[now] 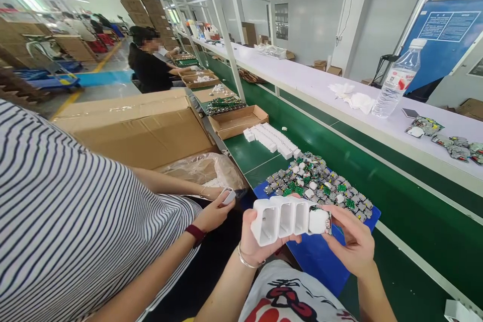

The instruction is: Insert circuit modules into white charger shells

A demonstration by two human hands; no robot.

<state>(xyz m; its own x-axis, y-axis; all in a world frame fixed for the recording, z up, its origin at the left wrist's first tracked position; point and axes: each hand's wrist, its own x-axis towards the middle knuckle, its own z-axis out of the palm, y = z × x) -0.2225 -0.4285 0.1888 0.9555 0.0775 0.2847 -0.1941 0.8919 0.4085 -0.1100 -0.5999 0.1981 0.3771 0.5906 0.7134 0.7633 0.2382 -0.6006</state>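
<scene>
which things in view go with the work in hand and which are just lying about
Seem to belong:
white housings held in the left hand
white-topped circuit board in the right hand
pile of similar boards
blue sheet under the pile

Probably just lying about:
water bottle on the shelf
crumpled tissues beside it

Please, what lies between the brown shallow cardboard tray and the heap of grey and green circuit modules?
In the head view, white plastic pieces in rows lie between the cardboard tray and the module heap.
</scene>
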